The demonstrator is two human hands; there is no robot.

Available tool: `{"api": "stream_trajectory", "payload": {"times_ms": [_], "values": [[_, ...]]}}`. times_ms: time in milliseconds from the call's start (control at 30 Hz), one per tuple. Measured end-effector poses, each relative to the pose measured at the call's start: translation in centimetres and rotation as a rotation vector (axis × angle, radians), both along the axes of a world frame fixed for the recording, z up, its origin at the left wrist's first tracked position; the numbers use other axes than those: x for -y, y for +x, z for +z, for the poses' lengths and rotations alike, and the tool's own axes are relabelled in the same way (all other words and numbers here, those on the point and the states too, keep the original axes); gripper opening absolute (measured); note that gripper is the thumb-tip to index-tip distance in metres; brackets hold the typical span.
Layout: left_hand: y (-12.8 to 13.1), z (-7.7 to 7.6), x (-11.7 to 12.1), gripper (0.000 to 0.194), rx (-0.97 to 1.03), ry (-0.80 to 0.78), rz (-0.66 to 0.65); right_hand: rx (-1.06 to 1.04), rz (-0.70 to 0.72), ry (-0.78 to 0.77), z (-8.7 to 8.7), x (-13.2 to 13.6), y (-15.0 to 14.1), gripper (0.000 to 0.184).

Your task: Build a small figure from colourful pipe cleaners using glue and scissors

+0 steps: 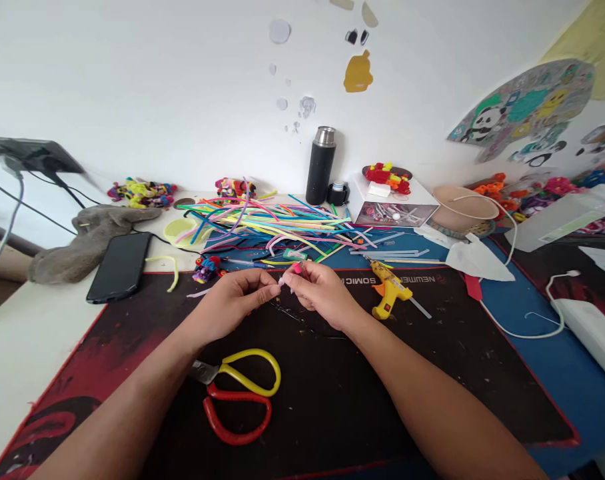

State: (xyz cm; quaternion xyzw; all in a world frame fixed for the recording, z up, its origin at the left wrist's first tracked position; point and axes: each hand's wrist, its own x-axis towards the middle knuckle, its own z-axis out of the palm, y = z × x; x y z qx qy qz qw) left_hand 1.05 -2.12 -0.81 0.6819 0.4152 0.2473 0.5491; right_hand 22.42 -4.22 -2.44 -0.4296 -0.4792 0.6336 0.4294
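Over the dark desk mat (pixel 332 413), my two hands meet with their fingertips pinched close together. My left hand (pixel 240 300) is closed, thumb and forefinger on a small pale piece (pixel 281 283). Closed around the same piece from the other side is my right hand (pixel 325 295); a small pinkish-red bit (pixel 297 267) shows at its fingertips. The fingers hide most of the piece, so its kind is unclear. Scissors (pixel 252 393) with one yellow and one red handle lie below my left hand. Right of my right hand, a yellow glue gun (pixel 391 290) rests on the mat.
Behind my hands lies a heap of colourful pipe cleaners (pixel 267 223). A black flask (pixel 321 165) and a white box (pixel 390 200) stand by the wall. At left are a phone (pixel 120 267) and a grey plush (pixel 90 240); at right, a white power strip (pixel 590 333) with cable.
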Motion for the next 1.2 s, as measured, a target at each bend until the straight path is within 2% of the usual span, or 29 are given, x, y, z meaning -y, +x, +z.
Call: {"api": "stream_trajectory", "payload": {"times_ms": [333,467,667,833,1200], "values": [[0.2,0.2,-0.1,0.051,0.025,-0.045,-0.023,0.061,0.017,0.051,0.0,0.1,0.1,0.034],[0.2,-0.1,-0.2,0.051,0.102,-0.136,-0.03,0.072,0.049,0.076,0.2,0.1,0.3,0.032],[0.2,-1.0,-0.3,0.046,0.292,-0.363,-0.024,0.041,0.087,0.103,0.5,0.2,0.2,0.03],[0.1,-1.3,-0.4,0.044,0.267,-0.29,-0.011,0.02,0.056,0.066,0.2,0.1,0.3,0.031],[-0.1,-0.3,-0.3,0.049,0.112,-0.182,-0.027,0.073,0.004,0.053,0.2,0.1,0.3,0.031]]}}
